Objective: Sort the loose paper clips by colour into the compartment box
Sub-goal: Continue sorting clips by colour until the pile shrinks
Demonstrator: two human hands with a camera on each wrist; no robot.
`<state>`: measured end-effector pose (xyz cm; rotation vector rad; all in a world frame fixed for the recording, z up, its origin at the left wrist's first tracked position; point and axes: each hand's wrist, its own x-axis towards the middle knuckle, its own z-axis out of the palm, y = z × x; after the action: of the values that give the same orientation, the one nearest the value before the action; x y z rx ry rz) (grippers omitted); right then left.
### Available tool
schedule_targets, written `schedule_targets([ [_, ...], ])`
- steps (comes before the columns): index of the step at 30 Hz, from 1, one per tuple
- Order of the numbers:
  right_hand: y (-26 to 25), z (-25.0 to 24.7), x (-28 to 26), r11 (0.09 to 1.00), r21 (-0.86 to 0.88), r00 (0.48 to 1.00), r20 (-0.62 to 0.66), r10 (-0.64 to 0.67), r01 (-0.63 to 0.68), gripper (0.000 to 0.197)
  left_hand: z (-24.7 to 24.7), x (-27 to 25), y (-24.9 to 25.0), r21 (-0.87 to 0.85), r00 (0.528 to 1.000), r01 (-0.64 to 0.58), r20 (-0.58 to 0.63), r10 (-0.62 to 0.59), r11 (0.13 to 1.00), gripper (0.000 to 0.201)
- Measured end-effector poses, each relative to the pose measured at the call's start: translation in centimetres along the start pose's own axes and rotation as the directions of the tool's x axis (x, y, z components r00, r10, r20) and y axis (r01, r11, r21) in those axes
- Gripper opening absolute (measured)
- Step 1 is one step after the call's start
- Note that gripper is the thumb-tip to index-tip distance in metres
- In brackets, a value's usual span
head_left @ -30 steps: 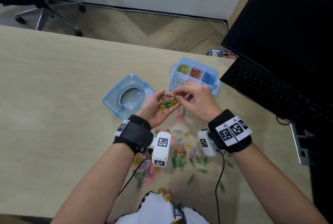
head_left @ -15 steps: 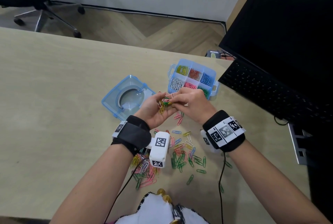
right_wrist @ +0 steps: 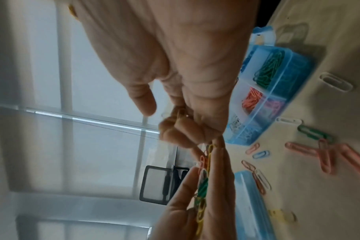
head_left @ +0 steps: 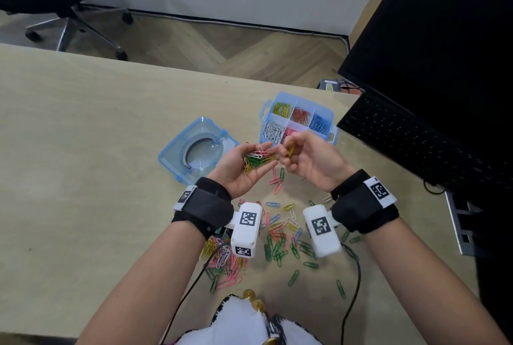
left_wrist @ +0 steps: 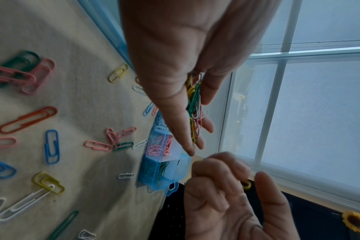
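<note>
Above the desk (head_left: 83, 122), just in front of the box (head_left: 327, 117), both hands meet. Left hand (head_left: 238, 167) is palm up, fingers loosely cupped around a mixed bunch (head_left: 258, 158) of clips: green, yellow, white, pink. Right hand (head_left: 311, 161) has its fingers curled, pinching a yellow clip (head_left: 291, 150) just beside the bunch; its end also shows in the left wrist view (left_wrist: 246, 185). How firm the pinch is cannot be told.

Box sits open, lid (head_left: 194, 153) lying apart to its left. Six compartments already hold sorted colours: yellow (head_left: 280, 108), red, blue at the back, white (head_left: 273, 131), pink and green in front. Many loose clips (head_left: 277, 236) remain scattered on the desk near the wrists.

Risks, as judgement:
- Yellow compartment is the far-left one; right hand must cross over white and pink, so a loose pinch could drop the clip into the wrong cell.
- Clips in the bunch look tangled; pulling one out may drag a neighbour along and mix colours.
- Left palm is only shallowly cupped; any tilt spills the bunch back onto the desk.
- Wrist-camera cables (head_left: 352, 289) trail over the loose clips and may sweep some off the desk edge.
- Reaching hand could nudge the light box.
</note>
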<state>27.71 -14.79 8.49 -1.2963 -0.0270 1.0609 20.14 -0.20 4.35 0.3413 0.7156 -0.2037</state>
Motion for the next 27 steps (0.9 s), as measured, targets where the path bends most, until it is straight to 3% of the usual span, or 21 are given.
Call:
schedule_targets([
  [1, -0.1, -0.1, 0.1, 0.998, -0.053, 0.999, -0.039, -0.025, 0.023, 0.023, 0.1, 0.0, 0.0, 0.004, 1.000, 0.000, 0.006, 0.000, 1.000, 0.034],
  [3, 0.0, -0.1, 0.1, 0.928, -0.353, 0.984, -0.085, -0.158, 0.119, 0.020, 0.1, -0.1, 0.0, 0.018, 1.000, 0.003, 0.015, -0.003, 1.000, 0.035],
  [5, 0.4, 0.0, 0.2, 0.680, -0.704, 0.953, -0.013, -0.303, 0.207, 0.008, 0.2, -0.1, 0.0, 0.040, 1.000, 0.006, 0.008, -0.006, 0.999, 0.036],
  [7, 0.9, 0.2, 0.4, 0.473, -0.847, 0.932, 0.068, -0.356, 0.243, 0.003, 0.3, -0.2, 0.0, 0.062, 1.000, 0.016, 0.009, -0.017, 0.998, 0.037],
  [10, 1.3, 0.5, 0.8, 0.341, -0.907, 0.918, 0.109, -0.382, 0.249, 0.014, 0.4, -0.4, 0.1, 0.110, 1.000, 0.021, 0.002, -0.022, 0.994, 0.039],
  [14, 1.1, 0.7, 1.1, 0.250, -0.937, 0.921, 0.144, -0.362, 0.245, 0.024, 0.1, -0.4, 0.1, 0.166, 1.000, 0.013, -0.020, -0.009, 0.986, 0.037],
  [18, 0.9, 0.8, 1.1, 0.068, -0.945, 0.875, 0.268, -0.404, 0.321, 0.017, 0.1, -0.5, 0.1, 0.155, 1.000, 0.007, -0.014, -0.005, 0.988, 0.036],
  [20, 1.0, 0.7, 1.0, 0.035, -0.925, 0.838, 0.327, -0.437, 0.380, 0.009, 0.2, -0.5, 0.2, 0.144, 1.000, 0.011, -0.005, -0.010, 0.990, 0.034],
  [21, 0.9, 0.5, 0.9, 0.068, -0.921, 0.834, 0.313, -0.454, 0.383, 0.005, 0.2, -0.5, 0.2, 0.131, 1.000, 0.014, 0.004, -0.015, 0.991, 0.034],
  [22, 0.9, 0.2, 0.8, 0.166, -0.916, 0.852, 0.257, -0.457, 0.365, 0.004, 0.3, -0.5, 0.3, 0.117, 1.000, 0.015, 0.013, -0.017, 0.993, 0.033],
  [23, 0.7, 0.0, 0.6, 0.341, -0.881, 0.889, 0.166, -0.426, 0.327, 0.010, 0.3, -0.5, 0.4, 0.105, 1.000, 0.015, 0.022, -0.017, 0.994, 0.033],
  [25, 0.1, -0.6, 0.0, 0.757, -0.611, 0.959, 0.013, -0.284, 0.232, 0.022, 0.3, -0.4, 0.4, 0.089, 0.999, 0.018, 0.043, -0.022, 0.996, 0.032],
  [26, -0.2, -0.8, -0.3, 0.885, -0.428, 0.977, -0.016, -0.213, 0.185, 0.025, 0.2, -0.4, 0.3, 0.084, 0.998, 0.021, 0.054, -0.026, 0.996, 0.032],
  [27, -0.3, -1.1, -0.5, 0.953, -0.268, 0.988, -0.023, -0.151, 0.139, 0.027, 0.2, -0.3, 0.3, 0.082, 0.998, 0.023, 0.061, -0.028, 0.996, 0.032],
])
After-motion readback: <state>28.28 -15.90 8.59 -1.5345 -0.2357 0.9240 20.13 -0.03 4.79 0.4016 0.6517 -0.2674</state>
